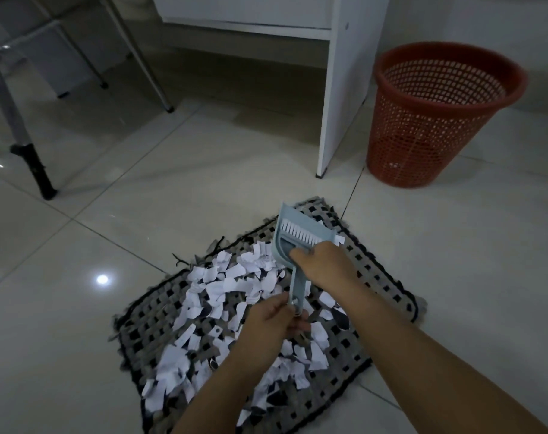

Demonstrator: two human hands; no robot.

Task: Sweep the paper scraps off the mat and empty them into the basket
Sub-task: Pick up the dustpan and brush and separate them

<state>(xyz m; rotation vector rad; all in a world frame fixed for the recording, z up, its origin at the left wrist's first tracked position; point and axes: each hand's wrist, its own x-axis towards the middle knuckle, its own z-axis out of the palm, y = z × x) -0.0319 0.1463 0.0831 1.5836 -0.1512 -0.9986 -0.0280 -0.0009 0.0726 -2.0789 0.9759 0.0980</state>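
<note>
Left hand [274, 317] pinches dustpan [301, 236] handle end, right hand [324, 264] grips its brush, mid-frame over paper scraps [222, 296] on mat [382, 286]. Basket [435, 120] upper right, desk leg [341, 98] beside.
</note>
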